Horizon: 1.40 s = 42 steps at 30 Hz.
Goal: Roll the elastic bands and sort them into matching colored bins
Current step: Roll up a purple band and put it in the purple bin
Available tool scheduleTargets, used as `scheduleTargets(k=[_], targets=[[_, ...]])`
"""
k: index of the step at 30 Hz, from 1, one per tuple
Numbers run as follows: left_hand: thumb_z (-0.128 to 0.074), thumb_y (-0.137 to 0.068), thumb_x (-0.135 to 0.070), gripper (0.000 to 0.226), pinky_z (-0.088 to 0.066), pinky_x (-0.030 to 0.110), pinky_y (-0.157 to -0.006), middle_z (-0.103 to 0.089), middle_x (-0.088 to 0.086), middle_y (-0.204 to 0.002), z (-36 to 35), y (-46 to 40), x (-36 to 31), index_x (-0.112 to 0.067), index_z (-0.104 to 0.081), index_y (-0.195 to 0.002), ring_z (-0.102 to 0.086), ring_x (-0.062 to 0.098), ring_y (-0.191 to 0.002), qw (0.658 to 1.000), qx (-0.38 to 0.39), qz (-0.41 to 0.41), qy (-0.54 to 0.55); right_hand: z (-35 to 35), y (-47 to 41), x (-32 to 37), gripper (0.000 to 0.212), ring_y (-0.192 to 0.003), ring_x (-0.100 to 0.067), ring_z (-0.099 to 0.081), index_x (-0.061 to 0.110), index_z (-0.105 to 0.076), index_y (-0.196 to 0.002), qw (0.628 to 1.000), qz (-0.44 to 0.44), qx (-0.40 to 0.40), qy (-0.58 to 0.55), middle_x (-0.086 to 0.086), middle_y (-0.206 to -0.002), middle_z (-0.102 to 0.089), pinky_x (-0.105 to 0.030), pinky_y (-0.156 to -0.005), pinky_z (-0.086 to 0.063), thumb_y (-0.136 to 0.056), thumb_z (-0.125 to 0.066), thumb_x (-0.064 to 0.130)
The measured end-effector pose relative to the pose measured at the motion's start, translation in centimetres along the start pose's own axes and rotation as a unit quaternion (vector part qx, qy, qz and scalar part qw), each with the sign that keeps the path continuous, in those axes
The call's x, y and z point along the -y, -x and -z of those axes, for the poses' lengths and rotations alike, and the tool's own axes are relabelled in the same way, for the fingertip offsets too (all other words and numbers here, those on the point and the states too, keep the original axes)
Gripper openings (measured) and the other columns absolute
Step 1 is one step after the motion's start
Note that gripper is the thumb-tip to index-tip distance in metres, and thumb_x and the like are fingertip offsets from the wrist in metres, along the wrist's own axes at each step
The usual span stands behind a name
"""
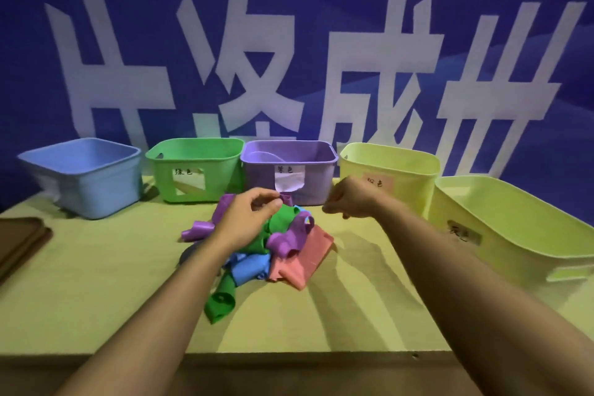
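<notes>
On the tabletop (96, 299), head view, the only view supplied: a mixed pile of elastic bands (273, 247) lies at centre, just in front of the bin row, with purple, green, blue and pink/red bands tangled together; one green band (220, 302) sits at the near edge of the pile, a purple one (197, 230) at its left. Progress, as a judgement: early stage. Most bands are unsorted and lie loose or only partly curled; approx. all rolling and sorting remains. Left hand (249, 219) is over the pile, thumb and fingers pinched on the end of a purple band (286, 198) lifted just above the heap, close to the front wall of the purple bin (289, 161). Right hand (350, 199) is raised to the right of the pile, fingers curled in; whether it holds anything cannot be told from this angle. Containers, left to right along the back edge: blue bin (80, 177), interior not visible; green bin (193, 167) w/ paper label, interior not visible; purple bin w/ curling paper label, a pale curved shape shows inside, poss. a band, not certain; first yellow bin (389, 167) w/ pinkish label, contents hidden; second yellow bin (514, 235), larger in frame, at the right edge, visible interior shows no bands. Dark tray-like object (19, 241) lies at far left.
</notes>
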<state>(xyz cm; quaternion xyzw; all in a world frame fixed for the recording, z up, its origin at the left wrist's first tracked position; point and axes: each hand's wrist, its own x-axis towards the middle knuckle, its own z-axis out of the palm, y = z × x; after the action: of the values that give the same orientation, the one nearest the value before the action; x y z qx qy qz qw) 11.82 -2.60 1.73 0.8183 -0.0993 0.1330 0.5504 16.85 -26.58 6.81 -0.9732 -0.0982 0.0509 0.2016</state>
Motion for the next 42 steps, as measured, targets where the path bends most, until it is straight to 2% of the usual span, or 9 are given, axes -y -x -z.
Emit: scheduleTargets(k=[6, 10, 14, 19, 24, 27, 33, 38, 42], targets=[[-0.081, -0.088, -0.026, 0.020, -0.056, 0.034, -0.096, -0.076, -0.006, -0.104, 0.9, 1.5, 2.3, -0.025, -0.073, -0.107, -0.070, 0.013, -0.099, 0.993, 0.061, 0.052, -0.089, -5.6, -1.9, 1.0, 0.043, -0.081, -0.031, -0.073, 0.008, -0.072, -0.101, 0.998, -0.041, -0.034, -0.041, -0.012, -0.092, -0.076, -0.047, -0.078, -0.063, -0.092, -0.068, 0.050], [-0.086, -0.083, -0.028, 0.040, -0.055, 0.024, -0.093, -0.073, -0.006, -0.110, 0.3, 2.4, 2.2, -0.019, -0.071, -0.118, -0.069, 0.009, -0.098, 0.987, 0.100, 0.060, -0.110, -6.9, -2.0, 1.3, 0.034, -0.094, -0.037, -0.069, 0.004, -0.070, -0.110, 0.993, -0.060, -0.070, -0.075, -0.018, -0.108, -0.073, -0.039, -0.082, -0.057, -0.102, -0.050, 0.030], [-0.093, -0.069, -0.045, 0.073, -0.051, 0.030, -0.102, -0.064, -0.007, -0.125, -0.2, 3.1, 2.1, -0.021, -0.064, -0.131, -0.063, 0.010, -0.111, 0.965, 0.139, 0.045, -0.217, -8.2, -2.3, 1.2, 0.050, -0.086, -0.032, -0.068, 0.000, -0.075, -0.097, 0.983, -0.067, -0.063, -0.159, -0.017, -0.093, -0.073, -0.039, -0.081, -0.054, -0.101, -0.058, 0.046], [-0.080, -0.085, -0.035, 0.040, -0.052, 0.032, -0.098, -0.070, -0.005, -0.119, -0.8, 3.2, 1.9, -0.023, -0.071, -0.122, -0.067, 0.013, -0.109, 0.964, 0.070, 0.009, -0.255, -8.1, -1.9, 0.9, 0.037, -0.067, -0.020, -0.055, 0.006, -0.080, -0.089, 0.983, -0.069, -0.082, -0.146, -0.012, -0.076, -0.071, -0.032, -0.064, -0.046, -0.094, -0.071, 0.041], [-0.061, -0.099, -0.026, 0.016, -0.053, 0.026, -0.067, -0.075, -0.008, -0.089, 0.6, 2.2, 0.8, -0.030, -0.074, -0.108, -0.067, 0.006, -0.072, 0.974, -0.009, 0.022, -0.223, -6.1, -1.4, 1.4, 0.047, -0.073, -0.030, -0.063, -0.004, -0.073, -0.089, 0.974, -0.062, -0.138, -0.168, -0.015, -0.080, -0.071, -0.042, -0.072, -0.053, -0.101, -0.062, 0.040], [-0.054, -0.103, -0.021, 0.017, -0.036, 0.024, -0.046, -0.067, -0.010, -0.074, 1.7, 1.2, -0.4, -0.027, -0.069, -0.104, -0.050, 0.001, -0.046, 0.982, -0.045, 0.027, -0.182, -4.7, -0.9, 1.8, 0.057, -0.069, -0.026, -0.058, -0.004, -0.074, -0.091, 0.967, -0.043, -0.170, -0.185, -0.018, -0.082, -0.072, -0.036, -0.066, -0.047, -0.104, -0.053, 0.047], [-0.056, -0.104, -0.029, 0.014, -0.045, 0.024, -0.062, -0.067, -0.009, -0.095, 3.3, -0.8, -4.0, -0.024, -0.067, -0.112, -0.057, 0.003, -0.072, 0.987, -0.124, -0.030, -0.092, -3.2, 0.5, 2.8, 0.070, -0.080, -0.035, -0.074, -0.002, -0.073, -0.095, 0.947, 0.015, -0.177, -0.268, -0.020, -0.088, -0.075, -0.052, -0.076, -0.062, -0.100, -0.048, 0.063], [-0.073, -0.094, -0.031, 0.025, -0.056, 0.027, -0.078, -0.069, -0.007, -0.099, 4.7, -2.7, -6.8, -0.018, -0.072, -0.116, -0.067, 0.010, -0.088, 0.983, -0.174, -0.058, -0.022, -2.9, 2.5, 2.9, 0.055, -0.085, -0.025, -0.074, 0.006, -0.072, -0.108, 0.925, 0.067, -0.105, -0.359, -0.014, -0.098, -0.074, -0.031, -0.062, -0.063, -0.104, -0.045, 0.054], [-0.077, -0.091, -0.027, 0.020, -0.060, 0.033, -0.084, -0.074, -0.002, -0.095, 5.2, -4.2, -8.5, -0.015, -0.077, -0.107, -0.071, 0.015, -0.092, 0.982, -0.180, -0.054, 0.015, -3.1, 3.7, 2.6, 0.050, -0.075, -0.011, -0.071, 0.012, -0.072, -0.092, 0.919, 0.100, -0.083, -0.372, -0.004, -0.086, -0.073, -0.027, -0.062, -0.059, -0.096, -0.052, 0.058]])
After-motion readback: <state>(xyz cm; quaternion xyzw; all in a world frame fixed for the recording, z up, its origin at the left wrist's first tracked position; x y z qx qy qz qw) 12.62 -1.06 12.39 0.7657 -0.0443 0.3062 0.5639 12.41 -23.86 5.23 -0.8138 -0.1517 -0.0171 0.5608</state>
